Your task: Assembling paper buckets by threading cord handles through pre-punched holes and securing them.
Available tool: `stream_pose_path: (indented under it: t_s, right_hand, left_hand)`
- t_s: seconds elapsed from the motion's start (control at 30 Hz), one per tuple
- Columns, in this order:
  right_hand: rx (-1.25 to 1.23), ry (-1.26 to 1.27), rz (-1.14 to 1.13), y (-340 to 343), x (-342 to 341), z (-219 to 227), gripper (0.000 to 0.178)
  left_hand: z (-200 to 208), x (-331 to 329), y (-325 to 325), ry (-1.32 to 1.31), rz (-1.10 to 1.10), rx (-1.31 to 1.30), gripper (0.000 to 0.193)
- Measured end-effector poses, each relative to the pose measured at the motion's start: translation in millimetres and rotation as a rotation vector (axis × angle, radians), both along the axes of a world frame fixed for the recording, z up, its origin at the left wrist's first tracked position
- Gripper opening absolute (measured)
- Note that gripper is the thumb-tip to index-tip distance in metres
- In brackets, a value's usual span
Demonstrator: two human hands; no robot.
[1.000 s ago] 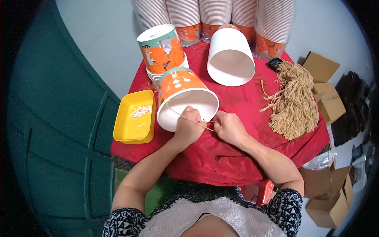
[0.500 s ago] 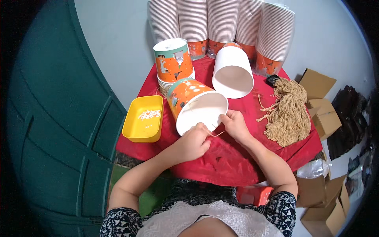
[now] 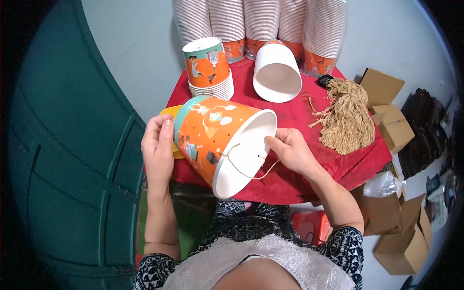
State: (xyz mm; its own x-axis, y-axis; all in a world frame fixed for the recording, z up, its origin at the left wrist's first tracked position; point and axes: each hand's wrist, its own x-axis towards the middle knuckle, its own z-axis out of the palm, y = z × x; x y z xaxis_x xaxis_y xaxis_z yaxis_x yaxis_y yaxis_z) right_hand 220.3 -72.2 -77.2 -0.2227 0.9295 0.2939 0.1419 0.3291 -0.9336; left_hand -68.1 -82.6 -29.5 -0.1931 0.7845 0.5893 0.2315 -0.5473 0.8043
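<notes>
Bucket [image 3: 212, 135] was tilted over the red table's [image 3: 302, 186] near edge, toward its left corner. Left hand [image 3: 158, 150] clamped on its base, right hand [image 3: 294, 152] on its rim. Likely best: light squeeze, cord [image 3: 251, 177] slack and unsnagged.

Left head-worn fisheye, looking down, table [image 3: 293, 115] near, dark rim hard to read

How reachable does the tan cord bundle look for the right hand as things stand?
Probably reachable, yes: only red tablecloth shows between the right hand and the tan cord bundle to its right. That hand holds the orange paper bucket by its rim, though, so would likely release first.
</notes>
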Motion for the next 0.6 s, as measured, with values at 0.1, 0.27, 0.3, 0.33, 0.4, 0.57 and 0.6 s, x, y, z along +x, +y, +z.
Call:
stream_pose_path:
  t_s: [0.1, 0.27, 0.3, 0.33, 0.4, 0.57, 0.6]
  right_hand:
    - [0.03, -0.055, -0.036, -8, -3, -4, 0.023]
    - [0.014, -0.02, -0.036, -12, -6, -18, 0.024]
    - [0.006, -0.007, -0.036, -14, -6, -20, 0.025]
    - [0.005, -0.008, -0.035, -17, -7, -18, 0.025]
    - [-0.182, 0.074, -0.057, -26, -10, -7, 0.026]
    - [-0.217, 0.179, -0.17, -43, -10, -12, 0.026]
    - [-0.184, 0.188, -0.183, -44, -9, -18, 0.026]
  left_hand:
    - [-12, 1, -1, -0.055, -0.089, -0.042, 0.022]
    - [-18, 7, -5, -0.152, -0.171, -0.005, 0.026]
    - [-17, 14, -7, -0.253, -0.22, -0.025, 0.028]
    - [-17, 17, -9, -0.354, -0.267, -0.045, 0.031]
    - [-21, 16, -11, -0.374, -0.256, -0.047, 0.033]
    - [-31, 10, -18, -0.394, -0.209, -0.031, 0.038]
    - [-33, 10, -19, -0.404, -0.198, -0.034, 0.039]
